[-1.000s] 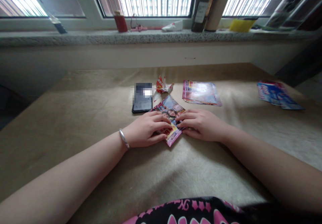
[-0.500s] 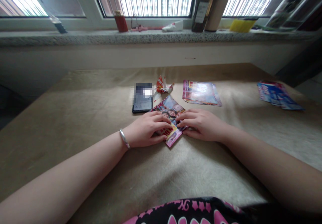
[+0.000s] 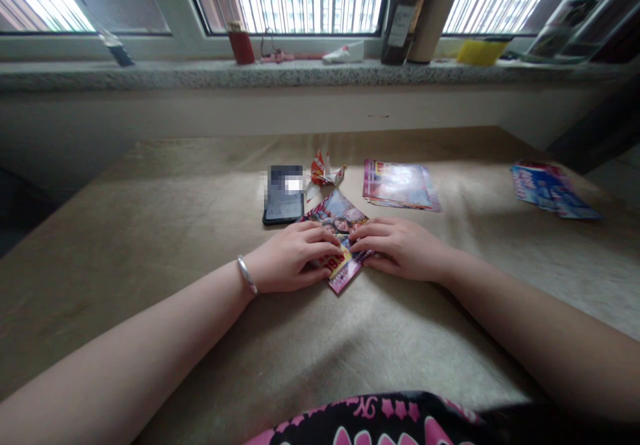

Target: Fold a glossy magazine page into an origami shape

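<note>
A colourful printed paper (image 3: 341, 273), folded to a kite-like shape with one corner towards me, lies on the table. My left hand (image 3: 297, 255), with a silver bangle on its wrist, holds the paper's left side, fingers bent over the top and thumb at the near left edge. On the opposite side my right hand (image 3: 400, 248) holds the right edge, its fingertips close to the left ones at the middle. Both hands hide parts of the paper. Just behind stands a folded red and white paper crane (image 3: 326, 170). A phone (image 3: 283, 208) lies left of the crane, its screen partly blurred.
A stack of printed sheets (image 3: 400, 185) lies behind my right hand. More blue and pink sheets (image 3: 553, 190) are at the table's right. Along the window sill (image 3: 190, 77) stand a red container (image 3: 241, 45), a dark lidded jar (image 3: 399, 28) and a yellow object (image 3: 481, 51).
Almost nothing differs. Both hands keep their places on the paper, with only a very slight shift of the fingers and the paper's near corner.
</note>
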`<state>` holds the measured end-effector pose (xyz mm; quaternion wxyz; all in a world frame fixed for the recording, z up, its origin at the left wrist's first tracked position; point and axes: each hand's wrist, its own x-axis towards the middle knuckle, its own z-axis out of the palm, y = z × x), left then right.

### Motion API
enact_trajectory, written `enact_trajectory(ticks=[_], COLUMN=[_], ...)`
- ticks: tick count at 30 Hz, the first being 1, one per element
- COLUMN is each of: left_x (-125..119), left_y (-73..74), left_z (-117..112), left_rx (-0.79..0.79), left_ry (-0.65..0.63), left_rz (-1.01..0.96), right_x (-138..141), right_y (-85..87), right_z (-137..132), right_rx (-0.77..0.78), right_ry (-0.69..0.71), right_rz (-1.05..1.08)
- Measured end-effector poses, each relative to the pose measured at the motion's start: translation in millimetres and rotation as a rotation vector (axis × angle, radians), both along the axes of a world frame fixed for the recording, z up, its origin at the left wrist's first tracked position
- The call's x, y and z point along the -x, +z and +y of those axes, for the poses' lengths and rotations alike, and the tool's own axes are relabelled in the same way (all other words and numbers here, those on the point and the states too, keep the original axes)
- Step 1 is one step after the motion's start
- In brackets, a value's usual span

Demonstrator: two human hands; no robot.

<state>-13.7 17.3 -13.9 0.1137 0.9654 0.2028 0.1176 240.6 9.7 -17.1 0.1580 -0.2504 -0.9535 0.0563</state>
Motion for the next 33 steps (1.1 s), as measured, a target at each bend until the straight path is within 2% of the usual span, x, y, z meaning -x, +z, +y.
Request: enact_trajectory(ticks=[4,8,12,20,26,33], left_x=[-1,0,2,-1,-4,-6], left_y=[2.6,5.0,4.5,-2.4,-2.8,-4.2], left_z=[-1,0,1,-2,-2,-3], left_rx=[0.026,0.053,0.059,0.047,0.022,-0.056], left_ry=[0.004,-0.004,-0.001,0.097,0.299,0.328], left_rz=[0.004,0.014,0.001,-0.092,-0.16,-0.083], right_x=[2,4,6,7,9,11], right_y=[-0.8,-0.8,-0.6,-0.6,-2.2,-5.1], right_z=[-2,-5,-6,-6,-5,-3], right_rx=[-0.024,-0.055,-0.014,0.022,0.105,0.152], right_ry=[-0.033,-0.153,-0.235,-0.286,-0.36,-0.389], right_rz=[-0.002,-0.001,0.017,0.04,0.049,0.056])
